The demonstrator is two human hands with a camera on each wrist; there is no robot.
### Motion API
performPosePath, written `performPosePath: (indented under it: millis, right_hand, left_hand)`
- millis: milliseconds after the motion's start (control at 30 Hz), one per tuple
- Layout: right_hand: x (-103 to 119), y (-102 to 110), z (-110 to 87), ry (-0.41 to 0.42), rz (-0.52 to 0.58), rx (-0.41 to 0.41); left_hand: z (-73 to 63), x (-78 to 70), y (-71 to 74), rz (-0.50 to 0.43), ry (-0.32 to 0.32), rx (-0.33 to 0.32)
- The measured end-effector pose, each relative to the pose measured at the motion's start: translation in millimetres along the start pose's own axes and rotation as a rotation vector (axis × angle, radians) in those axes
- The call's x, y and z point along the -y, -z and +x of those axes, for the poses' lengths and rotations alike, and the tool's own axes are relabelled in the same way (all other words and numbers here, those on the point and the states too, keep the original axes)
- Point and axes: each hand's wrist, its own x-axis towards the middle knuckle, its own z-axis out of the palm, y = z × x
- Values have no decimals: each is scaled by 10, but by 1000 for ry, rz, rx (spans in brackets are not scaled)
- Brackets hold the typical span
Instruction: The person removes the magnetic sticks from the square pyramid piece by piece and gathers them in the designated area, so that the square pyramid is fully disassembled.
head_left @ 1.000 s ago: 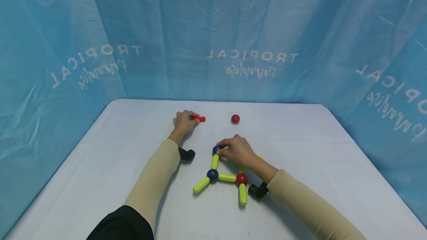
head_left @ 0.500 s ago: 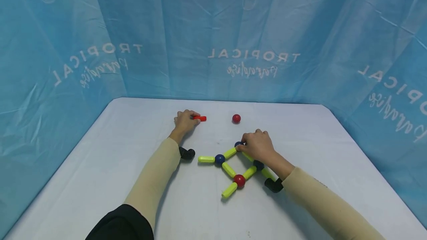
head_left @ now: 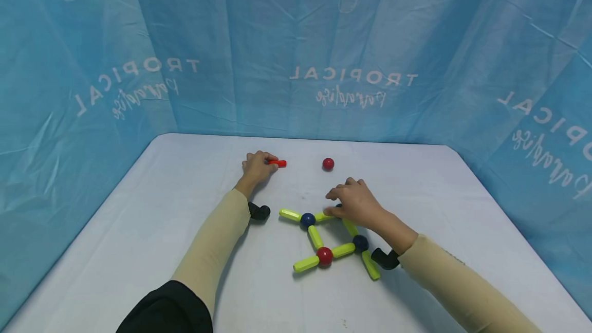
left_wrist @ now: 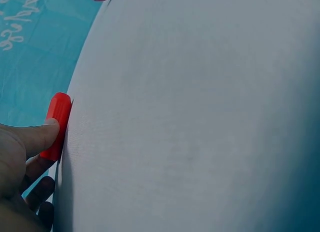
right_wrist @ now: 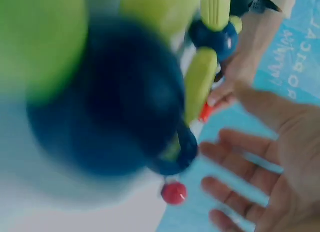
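Observation:
My left hand pinches a short red rod between thumb and fingers, low over the far left of the table. A four-sided frame of yellow-green rods joined by balls lies in front of my right hand. Its near corner is a red ball; dark blue balls sit at the left corner and right corner. Over the far corner is my right hand, thumb and fingers spread apart. In the right wrist view, the far blue ball shows beside the fingertips, not gripped.
A loose red ball lies on the white table near its back edge. Single rods stick outward from three of the frame's corners. Blue printed curtains surround the back and sides. Black camera mounts sit at both wrists.
Gripping the far blue ball, my right hand moved right and the frame turned with it. Now its fingers have opened off that ball. The left hand stays put with the red rod.

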Motion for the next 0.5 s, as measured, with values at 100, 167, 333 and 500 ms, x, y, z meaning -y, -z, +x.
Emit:
performPosePath:
  millis: [100, 167, 333, 500]
  right_hand:
    - [44, -75, 49, 61, 215, 67]
    - [67, -130, 90, 69, 340, 124]
    - [105, -258, 170, 45, 474, 228]
    - [125, -328, 186, 8, 486, 255]
  left_hand:
    - [8, 6, 6, -1, -2, 4]
    - [15, 10, 6, 6, -5, 4]
    - [17, 12, 12, 18, 1, 13]
    - [-28, -4, 74, -14, -16, 15]
